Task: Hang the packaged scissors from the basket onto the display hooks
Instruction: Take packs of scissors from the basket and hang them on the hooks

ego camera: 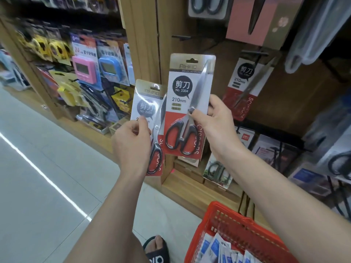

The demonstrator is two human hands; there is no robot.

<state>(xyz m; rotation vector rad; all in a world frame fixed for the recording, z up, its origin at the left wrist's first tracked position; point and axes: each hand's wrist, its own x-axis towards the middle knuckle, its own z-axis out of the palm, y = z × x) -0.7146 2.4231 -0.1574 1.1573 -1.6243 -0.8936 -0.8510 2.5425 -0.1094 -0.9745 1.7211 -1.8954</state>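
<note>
My right hand (214, 122) pinches a packaged pair of scissors (187, 103) by its right edge, holding it upright in front of the wooden display panel. My left hand (131, 141) grips a second, identical scissors pack (152, 118), lower and to the left, tilted slightly. An empty black hook (182, 37) sticks out of the panel above the right pack. Another scissors pack (245, 86) hangs on a hook (254, 52) further right. The red basket (233, 224) stands at the bottom right, with several blue-and-white packs inside.
Shelves at the left carry pink and blue timers (95, 69) and yellow packs. Pink boxed scissors (252, 18) hang top right. Lower shelves hold more packaged goods (218, 171). The tiled floor (47, 186) stretches left; my sandalled foot (157, 247) is beside the basket.
</note>
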